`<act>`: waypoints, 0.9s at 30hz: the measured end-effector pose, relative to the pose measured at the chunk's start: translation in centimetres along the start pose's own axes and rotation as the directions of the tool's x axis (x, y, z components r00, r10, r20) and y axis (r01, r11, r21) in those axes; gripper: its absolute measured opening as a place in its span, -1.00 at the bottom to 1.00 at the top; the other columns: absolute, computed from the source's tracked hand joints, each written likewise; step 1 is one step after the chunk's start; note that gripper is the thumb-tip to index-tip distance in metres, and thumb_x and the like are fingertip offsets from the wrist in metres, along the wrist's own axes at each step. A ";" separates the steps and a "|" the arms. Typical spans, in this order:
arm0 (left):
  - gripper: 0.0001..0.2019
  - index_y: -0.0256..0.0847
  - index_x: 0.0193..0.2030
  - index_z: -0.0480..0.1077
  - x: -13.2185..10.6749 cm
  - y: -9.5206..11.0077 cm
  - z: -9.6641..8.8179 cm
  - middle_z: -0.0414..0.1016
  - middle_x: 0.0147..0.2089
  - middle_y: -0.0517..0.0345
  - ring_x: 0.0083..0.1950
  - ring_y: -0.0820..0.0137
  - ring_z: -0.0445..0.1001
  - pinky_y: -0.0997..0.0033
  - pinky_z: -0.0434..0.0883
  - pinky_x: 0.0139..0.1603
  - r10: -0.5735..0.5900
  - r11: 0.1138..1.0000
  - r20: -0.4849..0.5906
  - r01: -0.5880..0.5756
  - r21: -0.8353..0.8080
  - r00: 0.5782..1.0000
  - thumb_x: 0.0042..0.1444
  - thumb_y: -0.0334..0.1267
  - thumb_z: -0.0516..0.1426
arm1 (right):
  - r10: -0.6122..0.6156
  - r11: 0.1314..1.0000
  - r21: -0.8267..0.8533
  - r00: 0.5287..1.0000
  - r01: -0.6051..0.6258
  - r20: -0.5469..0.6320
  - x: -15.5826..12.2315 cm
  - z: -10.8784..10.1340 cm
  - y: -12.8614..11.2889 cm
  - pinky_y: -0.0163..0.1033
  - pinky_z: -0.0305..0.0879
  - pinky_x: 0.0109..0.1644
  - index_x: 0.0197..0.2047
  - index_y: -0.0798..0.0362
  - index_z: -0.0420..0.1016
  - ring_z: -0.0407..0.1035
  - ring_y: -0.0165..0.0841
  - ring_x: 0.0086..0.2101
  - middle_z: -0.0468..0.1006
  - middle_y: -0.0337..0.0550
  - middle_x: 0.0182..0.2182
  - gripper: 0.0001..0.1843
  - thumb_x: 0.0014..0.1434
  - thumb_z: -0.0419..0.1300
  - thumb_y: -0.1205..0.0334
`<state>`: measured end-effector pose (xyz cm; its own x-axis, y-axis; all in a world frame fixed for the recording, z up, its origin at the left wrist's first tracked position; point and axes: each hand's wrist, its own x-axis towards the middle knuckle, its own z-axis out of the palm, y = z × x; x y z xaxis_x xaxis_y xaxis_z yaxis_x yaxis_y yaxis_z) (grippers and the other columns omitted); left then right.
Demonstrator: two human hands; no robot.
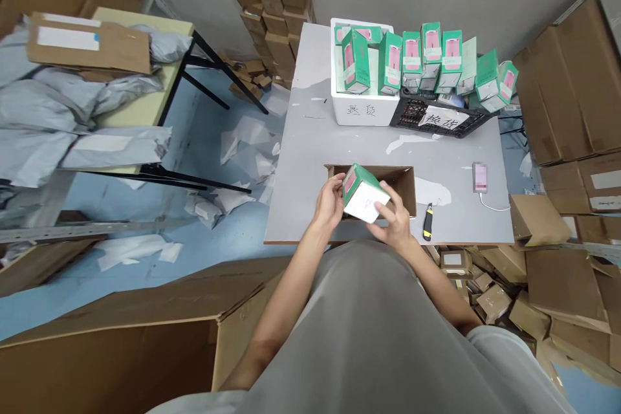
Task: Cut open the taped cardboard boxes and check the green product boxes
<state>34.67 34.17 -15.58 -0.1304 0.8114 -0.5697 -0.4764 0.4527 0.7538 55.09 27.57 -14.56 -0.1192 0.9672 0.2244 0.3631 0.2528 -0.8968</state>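
Over an opened brown cardboard box on the grey table, I hold a small green and white product box. It is tilted, with a white face toward me and a pink picture on its left side. My right hand grips its right end, thumb and fingers closed on the white face and upper edge. At the left edge, the fingers of my left hand are curled against it. A black and yellow utility knife lies to the right of my right hand.
Similar green boxes fill a white foam bin and a black crate at the table's back. A phone with a cable lies right. A large open carton stands front left. Cardboard boxes are heaped right.
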 end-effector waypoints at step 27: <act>-0.56 -0.14 -0.07 0.75 -6.2 8.6 3.6 0.59 -0.17 0.10 -0.14 0.32 0.51 0.34 0.54 -0.05 0.478 0.780 0.239 -0.534 0.326 0.845 0.10 0.15 0.55 | 0.700 0.211 0.594 0.544 -0.776 0.463 9.1 -0.4 0.6 -0.13 0.73 -0.28 0.17 0.04 0.56 0.73 -0.14 -0.38 0.78 0.03 -0.31 -0.25 0.46 0.17 -0.52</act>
<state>34.54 34.38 -4.39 -0.1300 0.9906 -0.0424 -0.0184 0.0404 0.9990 54.61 36.50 -12.89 -0.2381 0.6915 -0.6820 -0.3801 -0.7125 -0.5897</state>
